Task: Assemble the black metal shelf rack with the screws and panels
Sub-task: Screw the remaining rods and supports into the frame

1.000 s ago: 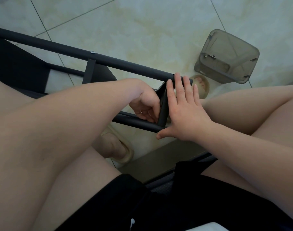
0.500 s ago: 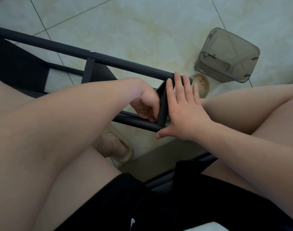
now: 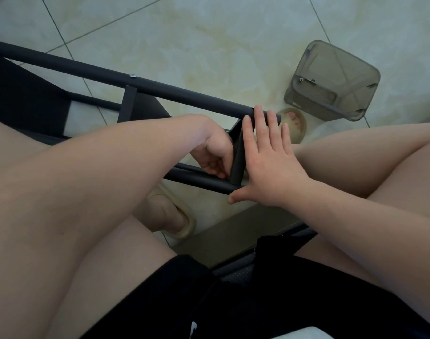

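black metal shelf rack [image 3: 160, 88], part-built, is pictured lying low across a pale tiled floor [image 3: 209, 33], between the knees of a seated person. its short flat end bar [image 3: 237, 157] is braced by the right hand [image 3: 265, 162], the fingers laid straight and flat against the bar's outer face and the thumb spread to the tip of the lower round tube [image 3: 196, 182]. on the other side of the end bar, the left hand [image 3: 216, 152] is curled in at the joint with the lower tube. whether anything is pinched there cannot be told, as the fingertips are hidden. a small silver screw head [image 3: 133, 76] is shown seated in the upper round tube [image 3: 209, 101], well along from the end bar. the frame is judged stiff and fairly light for its length, with smooth painted tubes that are likely slippery, so it is best gripped at the joints by the end bar, where twisting is resisted. beyond the end bar, a smoky grey translucent plastic box [image 3: 355, 77] is seen tipped on the floor. a couple of small metal fittings [image 3: 306, 80] are made out inside, too small to be named.
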